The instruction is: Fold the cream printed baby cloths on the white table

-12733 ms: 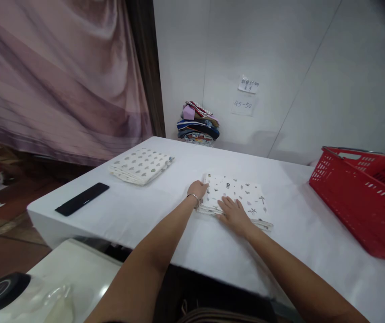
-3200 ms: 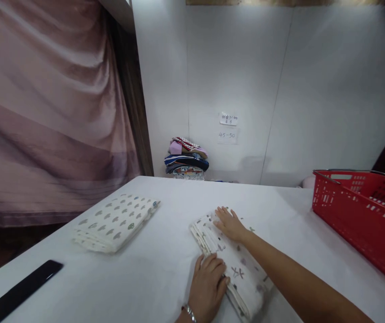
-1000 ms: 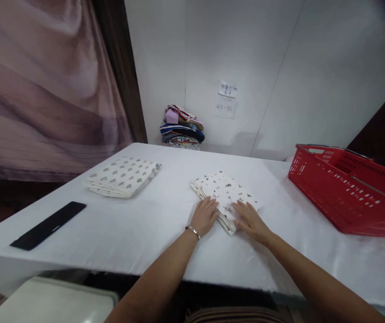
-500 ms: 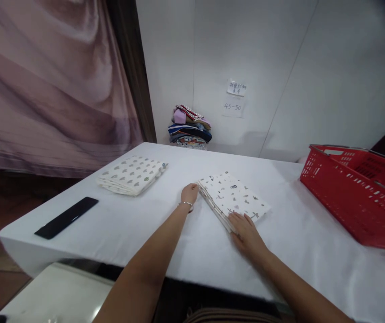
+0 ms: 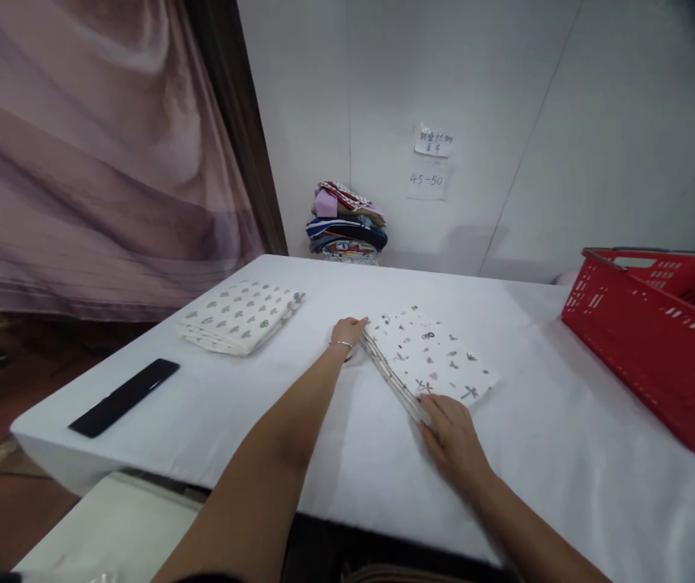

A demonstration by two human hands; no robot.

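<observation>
Both hands sit at the folded printed cloth [image 5: 429, 363] — left hand [image 5: 347, 332] touches its far-left corner, fingers loosely curled, wrist wearing a thin bracelet [image 5: 343, 344]; right hand [image 5: 454, 437] lies flat at its near corner, fingertips on the stacked layered edge. Neither hand grips it. Cloth is a soft white rectangle with small grey motifs, lying mid-table on the smooth white tablecloth [image 5: 275, 405]. A second folded cloth [image 5: 238, 316] sits well left, a flat black bar [image 5: 124, 397] beyond it — rigid red slotted plastic basket [image 5: 657, 340] far right.
</observation>
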